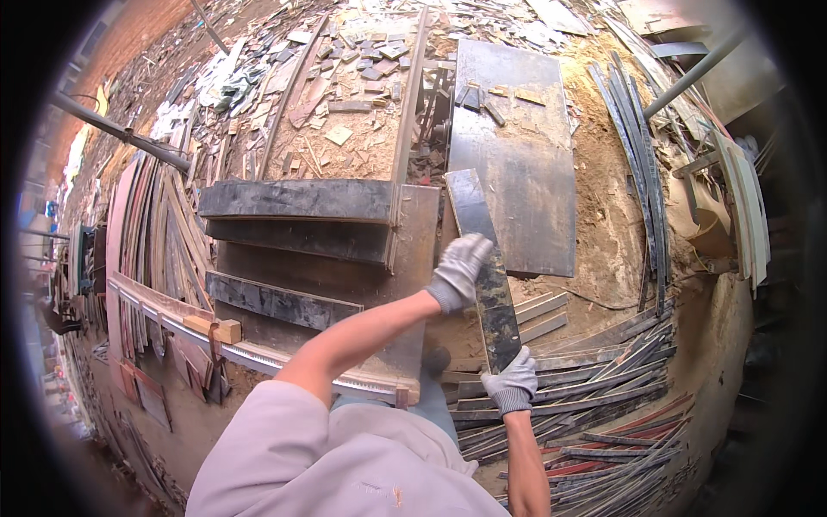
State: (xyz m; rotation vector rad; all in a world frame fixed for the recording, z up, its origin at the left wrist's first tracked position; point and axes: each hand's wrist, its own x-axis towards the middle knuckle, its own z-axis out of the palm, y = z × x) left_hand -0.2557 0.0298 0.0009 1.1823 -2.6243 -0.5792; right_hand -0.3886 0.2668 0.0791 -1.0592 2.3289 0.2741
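In the head view, the left hand (pixel 461 273), in a grey glove, lies with bent fingers over the left edge of a long dark board (pixel 494 303); whether it grips or only presses cannot be told. The right hand (pixel 512 381), gloved too, is closed around the board's near end. The board slants in front of the person, its far end leaning left, just right of a brown surface (pixel 403 332) and partly overlapping, in view, a large flat metal sheet (pixel 525 194). On the surface lie three black-faced boards (pixel 289 297), running crosswise. Along its near left side runs a pale rail (pixel 267 359) with a small wooden block (pixel 226 331) on it. Beyond the surface, wood scraps (pixel 338 134) lie strewn over sawdust. Long thin strips (pixel 573 392) are heaped right of the right hand, and more strips (pixel 168 215) stand bunched at far left.
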